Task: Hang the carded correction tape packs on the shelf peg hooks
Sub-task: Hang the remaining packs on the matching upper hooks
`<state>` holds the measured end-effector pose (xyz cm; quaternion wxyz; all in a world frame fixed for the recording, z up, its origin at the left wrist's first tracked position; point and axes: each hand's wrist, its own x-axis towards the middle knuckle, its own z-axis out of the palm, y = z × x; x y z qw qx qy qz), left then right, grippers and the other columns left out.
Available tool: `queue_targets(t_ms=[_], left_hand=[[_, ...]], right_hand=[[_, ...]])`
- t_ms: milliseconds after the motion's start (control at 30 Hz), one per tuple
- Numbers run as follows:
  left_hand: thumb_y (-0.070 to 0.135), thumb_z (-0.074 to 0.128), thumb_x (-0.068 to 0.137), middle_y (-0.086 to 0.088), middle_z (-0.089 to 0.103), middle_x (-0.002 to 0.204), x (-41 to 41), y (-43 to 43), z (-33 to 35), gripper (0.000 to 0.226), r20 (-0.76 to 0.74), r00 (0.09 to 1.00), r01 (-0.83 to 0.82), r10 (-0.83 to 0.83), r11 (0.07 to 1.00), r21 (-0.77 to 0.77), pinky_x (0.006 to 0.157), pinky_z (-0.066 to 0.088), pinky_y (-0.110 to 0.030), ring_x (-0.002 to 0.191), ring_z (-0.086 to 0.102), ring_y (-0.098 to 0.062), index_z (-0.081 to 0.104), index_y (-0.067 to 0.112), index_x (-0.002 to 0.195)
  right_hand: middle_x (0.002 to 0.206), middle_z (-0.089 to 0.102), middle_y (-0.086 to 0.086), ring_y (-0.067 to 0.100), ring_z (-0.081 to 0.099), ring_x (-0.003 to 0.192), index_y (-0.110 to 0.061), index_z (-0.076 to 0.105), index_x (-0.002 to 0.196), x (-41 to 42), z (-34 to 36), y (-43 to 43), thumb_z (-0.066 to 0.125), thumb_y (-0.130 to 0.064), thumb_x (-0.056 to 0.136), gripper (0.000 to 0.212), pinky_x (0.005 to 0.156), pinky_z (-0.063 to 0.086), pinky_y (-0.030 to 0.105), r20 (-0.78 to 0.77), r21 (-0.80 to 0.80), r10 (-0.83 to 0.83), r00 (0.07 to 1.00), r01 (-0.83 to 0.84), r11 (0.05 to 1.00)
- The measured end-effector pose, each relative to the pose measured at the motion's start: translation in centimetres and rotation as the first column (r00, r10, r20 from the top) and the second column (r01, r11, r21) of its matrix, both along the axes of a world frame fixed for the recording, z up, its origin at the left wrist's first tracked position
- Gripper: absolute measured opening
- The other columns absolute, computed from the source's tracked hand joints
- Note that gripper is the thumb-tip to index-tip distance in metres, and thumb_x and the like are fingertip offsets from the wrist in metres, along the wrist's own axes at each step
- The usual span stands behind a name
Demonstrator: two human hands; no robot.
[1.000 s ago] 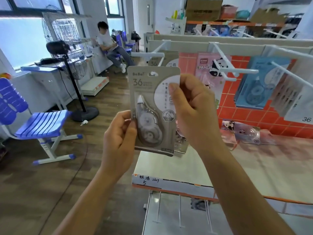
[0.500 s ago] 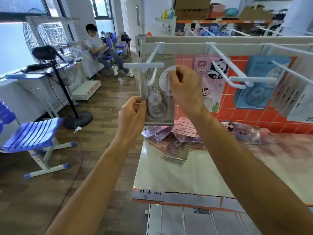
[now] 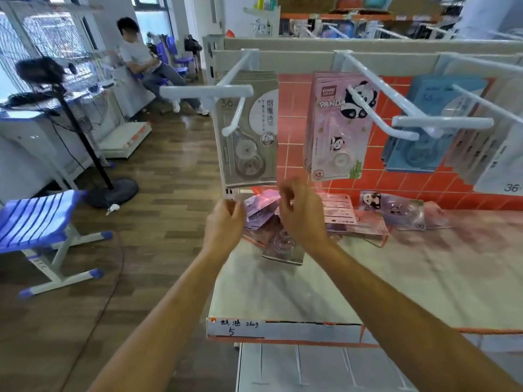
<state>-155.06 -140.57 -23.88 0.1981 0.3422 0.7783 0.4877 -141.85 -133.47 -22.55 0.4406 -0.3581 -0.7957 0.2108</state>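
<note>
A grey carded correction tape pack (image 3: 249, 137) hangs on the leftmost white peg hook (image 3: 236, 114), in front of more grey packs. My left hand (image 3: 225, 222) sits just under its lower left corner, fingers loosely curled and holding nothing. My right hand (image 3: 300, 213) is below the pack's lower right corner, fingers loosely curled and empty. Several loose carded packs (image 3: 342, 213) lie in a pile on the shelf (image 3: 396, 278) behind my hands. Pink panda packs (image 3: 336, 128) hang on the middle hook and blue packs (image 3: 424, 131) on the right one.
Each hook has a white price-tag bar (image 3: 206, 91) sticking out at its front. The shelf's front edge carries a handwritten label (image 3: 237, 326). On the left are a purple chair (image 3: 36, 219), a standing fan (image 3: 85, 131) and a seated person (image 3: 141, 60).
Both hands carried the grey pack up onto the left hook, let go of it, and have dropped below it. The pack now hangs by itself.
</note>
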Motion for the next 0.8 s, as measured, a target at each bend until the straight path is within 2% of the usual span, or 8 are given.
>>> queue_targets(t_ms=[100,233,300,367,433,567,667,800], left_hand=[[0.029,0.054,0.092,-0.009,0.070,0.093,1.6,-0.4,-3.4,0.019,-0.028,0.984,0.165,-0.177,0.954,-0.250,0.081,0.052,-0.037,0.095,0.064,-0.031,0.066,0.015,0.088],[0.035,0.056,0.091,-0.005,0.072,0.089,3.2,-0.8,-4.3,0.029,-0.016,0.980,0.188,-0.200,0.943,-0.274,0.085,0.052,-0.038,0.091,0.064,-0.028,0.061,0.022,0.066],[0.032,0.056,0.090,-0.005,0.072,0.089,3.4,-0.8,-4.2,0.023,-0.011,0.983,0.175,-0.185,0.945,-0.275,0.084,0.052,-0.038,0.091,0.064,-0.027,0.067,0.019,0.074],[0.025,0.057,0.088,-0.002,0.072,0.094,3.4,-0.9,-4.3,0.017,0.033,0.980,0.196,-0.195,0.938,-0.287,0.082,0.053,-0.035,0.091,0.065,-0.024,0.071,0.016,0.091],[0.023,0.059,0.085,-0.001,0.070,0.098,3.7,-1.1,-4.3,0.021,0.115,0.974,0.220,-0.194,0.930,-0.295,0.075,0.052,-0.028,0.088,0.065,-0.019,0.069,0.018,0.102],[0.019,0.058,0.090,-0.002,0.063,0.070,4.7,-1.9,-4.1,0.015,0.254,0.944,0.278,-0.211,0.923,-0.267,0.053,0.040,-0.024,0.057,0.052,-0.014,0.071,0.015,0.082],[0.019,0.054,0.097,-0.007,0.062,0.072,5.4,-3.7,-3.5,0.021,0.514,0.838,0.319,-0.184,0.929,-0.187,0.055,0.048,-0.026,0.057,0.058,-0.014,0.069,0.004,0.098],[0.011,0.052,0.097,-0.010,0.069,0.075,6.0,-6.1,-2.7,0.019,0.838,0.528,0.281,-0.139,0.960,-0.017,0.056,0.056,-0.022,0.061,0.066,-0.014,0.068,0.001,0.095]], right_hand=[[0.084,0.066,0.010,0.026,0.056,0.079,-0.006,0.066,0.085,2.0,-4.3,-1.4,0.057,-0.004,0.070,0.018,0.069,0.034,0.020,0.190,-0.017,0.026,0.981,-0.023,1.000],[0.101,0.069,0.005,0.028,0.058,0.095,-0.012,0.070,0.095,3.9,-8.0,-2.6,0.073,-0.011,0.057,0.038,0.077,0.046,0.032,0.435,-0.010,0.015,0.900,-0.012,1.000],[0.114,0.065,0.003,0.026,0.056,0.107,-0.016,0.068,0.105,4.2,-8.8,-3.0,0.083,-0.016,0.050,0.058,0.086,0.046,0.034,0.492,-0.020,0.045,0.869,-0.040,0.999],[0.124,0.058,0.000,0.023,0.049,0.116,-0.019,0.063,0.112,4.4,-9.1,-3.4,0.082,-0.024,0.050,0.066,0.093,0.046,0.036,0.511,-0.060,0.102,0.853,-0.083,0.995],[0.127,0.055,0.001,0.023,0.046,0.120,-0.017,0.063,0.113,4.5,-9.4,-3.6,0.080,-0.022,0.057,0.059,0.097,0.047,0.036,0.466,-0.056,0.117,0.877,-0.102,0.993],[0.126,0.060,0.003,0.020,0.050,0.120,-0.013,0.068,0.113,5.6,-9.0,-4.6,0.072,-0.001,0.075,0.040,0.105,0.030,0.015,0.285,-0.064,0.105,0.953,-0.090,0.994],[0.120,0.063,-0.003,0.011,0.052,0.115,-0.016,0.069,0.111,6.8,-8.2,-5.9,0.071,-0.007,0.076,0.036,0.102,0.031,0.007,0.204,-0.078,0.160,0.966,-0.147,0.986],[0.113,0.062,-0.018,0.001,0.055,0.109,-0.024,0.068,0.108,8.8,-6.6,-7.8,0.070,-0.024,0.075,0.033,0.092,0.046,0.016,0.098,-0.136,0.293,0.951,-0.279,0.951]])
